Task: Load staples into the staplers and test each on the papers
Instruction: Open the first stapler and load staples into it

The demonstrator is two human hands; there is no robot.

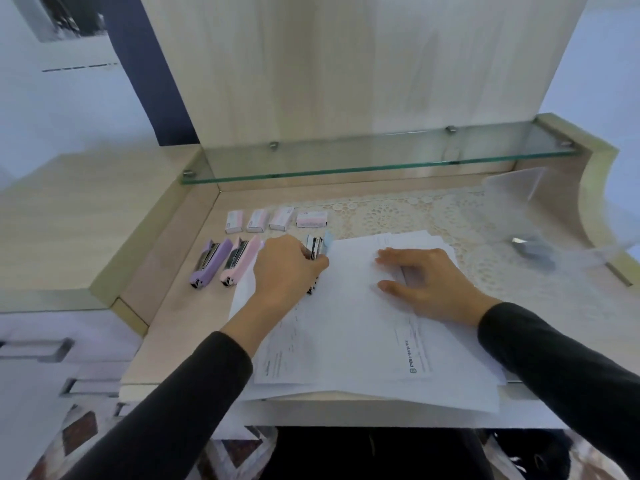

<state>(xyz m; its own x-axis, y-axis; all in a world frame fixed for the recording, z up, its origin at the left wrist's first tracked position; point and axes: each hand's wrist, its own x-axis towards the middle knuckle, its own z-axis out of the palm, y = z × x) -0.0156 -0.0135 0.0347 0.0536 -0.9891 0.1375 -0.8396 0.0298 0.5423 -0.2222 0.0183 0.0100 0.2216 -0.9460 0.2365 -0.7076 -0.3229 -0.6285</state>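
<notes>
A stack of white papers (pixel 363 341) lies on the desk in front of me. My right hand (pixel 426 285) rests flat on the top sheet with fingers spread. My left hand (pixel 287 268) grips a light blue stapler (pixel 320 245) at the papers' upper left corner; most of its body is hidden by my fingers. A purple stapler (pixel 209 263) and a pink stapler (pixel 239 260) lie side by side at the left, tops swung open. Behind them stands a row of several small staple boxes (pixel 277 220).
A glass shelf (pixel 374 161) runs along the back over the desk. A lace mat (pixel 433 213) covers the right part of the desk. A clear plastic packet (pixel 530 237) with a grey item lies at far right. A drawer unit (pixel 52 348) stands at left.
</notes>
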